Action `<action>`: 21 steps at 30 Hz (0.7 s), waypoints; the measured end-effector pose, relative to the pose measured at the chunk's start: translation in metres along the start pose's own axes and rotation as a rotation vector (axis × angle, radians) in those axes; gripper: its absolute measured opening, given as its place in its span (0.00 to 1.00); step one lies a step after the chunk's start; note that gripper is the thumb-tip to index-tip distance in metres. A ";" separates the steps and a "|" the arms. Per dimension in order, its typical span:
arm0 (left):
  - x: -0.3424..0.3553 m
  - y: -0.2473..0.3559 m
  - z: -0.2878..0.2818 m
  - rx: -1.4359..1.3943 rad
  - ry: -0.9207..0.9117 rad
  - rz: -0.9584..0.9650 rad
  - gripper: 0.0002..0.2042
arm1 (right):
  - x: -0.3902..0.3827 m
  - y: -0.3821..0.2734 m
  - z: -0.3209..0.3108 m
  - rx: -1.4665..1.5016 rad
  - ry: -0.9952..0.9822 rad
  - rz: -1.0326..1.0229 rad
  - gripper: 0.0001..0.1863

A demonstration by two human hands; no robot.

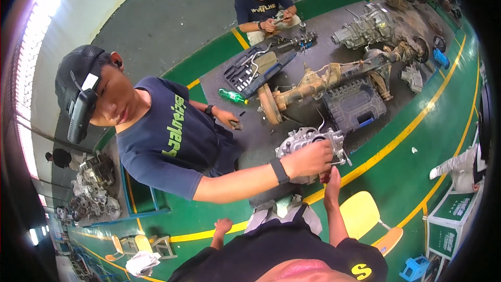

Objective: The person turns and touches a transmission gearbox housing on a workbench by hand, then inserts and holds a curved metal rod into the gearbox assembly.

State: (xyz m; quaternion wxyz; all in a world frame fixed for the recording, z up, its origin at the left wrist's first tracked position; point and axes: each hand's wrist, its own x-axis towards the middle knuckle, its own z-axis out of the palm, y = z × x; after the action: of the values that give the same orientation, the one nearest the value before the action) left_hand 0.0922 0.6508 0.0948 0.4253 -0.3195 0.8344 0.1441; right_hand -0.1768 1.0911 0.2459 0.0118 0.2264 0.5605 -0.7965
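My left hand (223, 225) hangs low, fingers curled, with nothing visible in it. My right hand (332, 183) is closed on a small red handle (324, 177) at the lower right of a silver metal housing (292, 143). Just above it, a co-worker's hand (315, 156) reaches across to the housing, partly hiding it and whatever is gripped there. That co-worker (156, 136), in a dark T-shirt and cap, leans in from the left, other hand (228, 118) holding a small piece I cannot make out.
A workbench (255, 141) carries a rusty axle (329, 78), gearbox (365, 30), tool cases (355, 104) and green bottle (232, 95). Another person (261, 10) crouches beyond it. Yellow chairs (360, 211), a blue stool (415, 267) and boxes (448, 219) stand around me; more engine parts (96, 193) are at left.
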 end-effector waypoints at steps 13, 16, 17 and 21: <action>-0.001 0.004 -0.004 -0.129 0.043 -0.050 0.20 | -0.001 -0.004 0.008 -0.128 -0.007 0.010 0.12; -0.001 0.004 -0.002 -0.065 -0.003 -0.007 0.20 | 0.001 -0.003 0.004 0.004 0.001 -0.124 0.12; 0.000 0.003 -0.002 -0.073 0.008 -0.014 0.20 | 0.004 -0.003 0.002 0.025 0.004 -0.180 0.13; 0.000 0.003 -0.006 -0.087 0.035 -0.022 0.20 | 0.009 -0.008 -0.005 -0.198 0.088 0.009 0.10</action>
State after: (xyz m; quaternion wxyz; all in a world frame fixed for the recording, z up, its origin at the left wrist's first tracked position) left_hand 0.0866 0.6500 0.0982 0.3978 -0.3496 0.8311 0.1701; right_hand -0.1851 1.1012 0.2486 0.0131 0.2613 0.6355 -0.7264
